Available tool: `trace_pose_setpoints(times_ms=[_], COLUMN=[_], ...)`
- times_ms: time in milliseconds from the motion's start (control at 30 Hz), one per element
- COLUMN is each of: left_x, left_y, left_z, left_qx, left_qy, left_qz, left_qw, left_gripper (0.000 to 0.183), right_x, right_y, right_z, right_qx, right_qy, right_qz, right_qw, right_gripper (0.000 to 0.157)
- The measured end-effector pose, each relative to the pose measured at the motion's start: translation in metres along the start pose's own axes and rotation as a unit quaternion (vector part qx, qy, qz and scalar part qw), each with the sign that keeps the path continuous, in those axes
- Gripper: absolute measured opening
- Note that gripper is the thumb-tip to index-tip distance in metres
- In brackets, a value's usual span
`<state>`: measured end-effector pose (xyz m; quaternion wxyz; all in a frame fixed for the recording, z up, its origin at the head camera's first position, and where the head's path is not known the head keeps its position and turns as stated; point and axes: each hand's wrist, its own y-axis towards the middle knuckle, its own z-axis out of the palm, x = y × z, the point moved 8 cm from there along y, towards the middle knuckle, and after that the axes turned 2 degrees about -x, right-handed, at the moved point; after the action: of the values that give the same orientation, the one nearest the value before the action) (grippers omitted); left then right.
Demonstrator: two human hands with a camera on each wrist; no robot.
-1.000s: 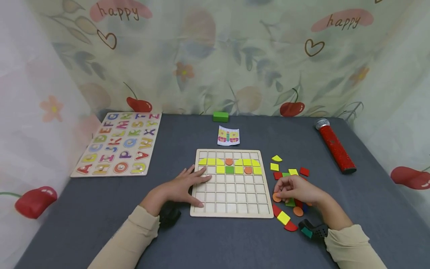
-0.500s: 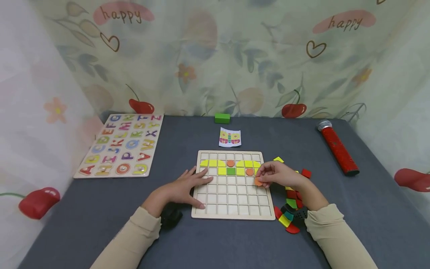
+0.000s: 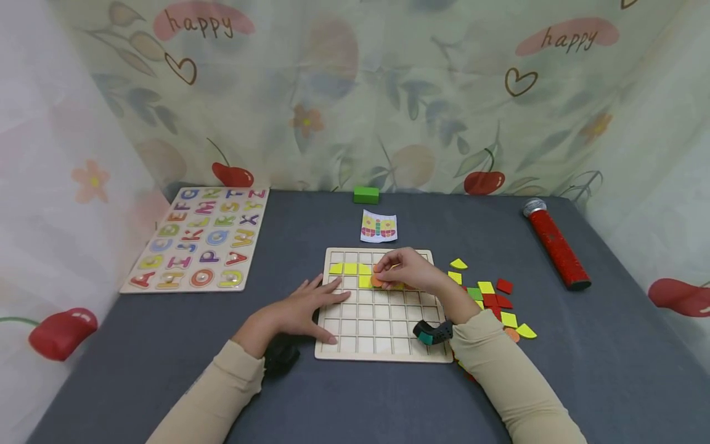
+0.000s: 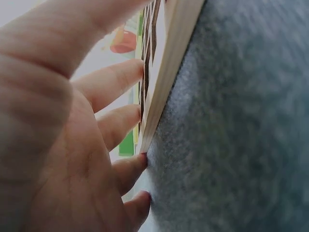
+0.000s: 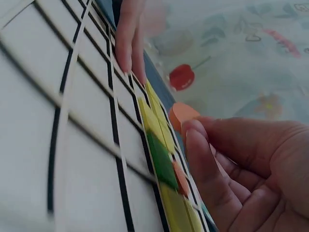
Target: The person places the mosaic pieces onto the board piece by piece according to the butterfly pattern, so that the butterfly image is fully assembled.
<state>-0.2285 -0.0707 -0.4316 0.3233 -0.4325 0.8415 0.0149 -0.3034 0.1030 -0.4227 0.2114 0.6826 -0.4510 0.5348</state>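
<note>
A wooden grid board (image 3: 383, 354) lies on the table with yellow, green and orange tiles in its upper rows. My left hand (image 3: 296, 313) rests on the board's left edge, fingers spread, with fingertips and thumb touching the frame. Over the upper rows, my right hand (image 3: 410, 271) pinches an orange round tile (image 5: 182, 115) between thumb and finger. In the right wrist view that disc is held above the board, near the green tile (image 5: 161, 159) and the yellow tiles (image 5: 157, 118). In the head view the right hand hides part of the upper rows.
Loose coloured tiles (image 3: 490, 299) lie right of the board, partly behind the right forearm. A picture card (image 3: 379, 226) and a green block (image 3: 366, 195) are beyond the board. An alphabet puzzle (image 3: 194, 240) lies at left, a red microphone (image 3: 556, 246) at right.
My right hand took the orange round tile from the loose pile, crossed the board's right edge and moved left over the upper rows. The left hand has stayed on the board.
</note>
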Motion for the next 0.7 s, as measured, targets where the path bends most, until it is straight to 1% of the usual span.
trace_pose_setpoints(times_ms=[167,300,433,600,700], left_x=[0.0,0.0,0.0,0.003,0.007], left_y=[-0.001,-0.003,-0.005,-0.007,-0.007], left_z=[-0.001,-0.001,-0.002,-0.005,-0.005], left_qx=[0.004,0.009,0.015,0.019,0.026], left_qy=[0.008,0.008,0.003,-0.006,-0.012], left_qz=[-0.013,-0.019,-0.013,-0.003,0.0], left_qw=[0.9999,0.9998,0.9998,0.9998,0.9996], left_gripper=[0.086,0.086,0.086,0.087,0.088], right_x=[0.008,0.011,0.015,0.02,0.018], right_y=[0.024,0.035,0.038,0.037,0.033], right_z=[0.019,0.033,0.038,0.038,0.035], right_qx=[-0.013,-0.014,-0.034,-0.05,-0.053], right_qy=[-0.002,-0.029,-0.081,-0.138,-0.144], right_qz=[-0.011,-0.014,-0.018,-0.03,-0.024], right_qw=[1.0,0.999,0.996,0.989,0.988], right_gripper=[0.014,0.013,0.009,0.007,0.008])
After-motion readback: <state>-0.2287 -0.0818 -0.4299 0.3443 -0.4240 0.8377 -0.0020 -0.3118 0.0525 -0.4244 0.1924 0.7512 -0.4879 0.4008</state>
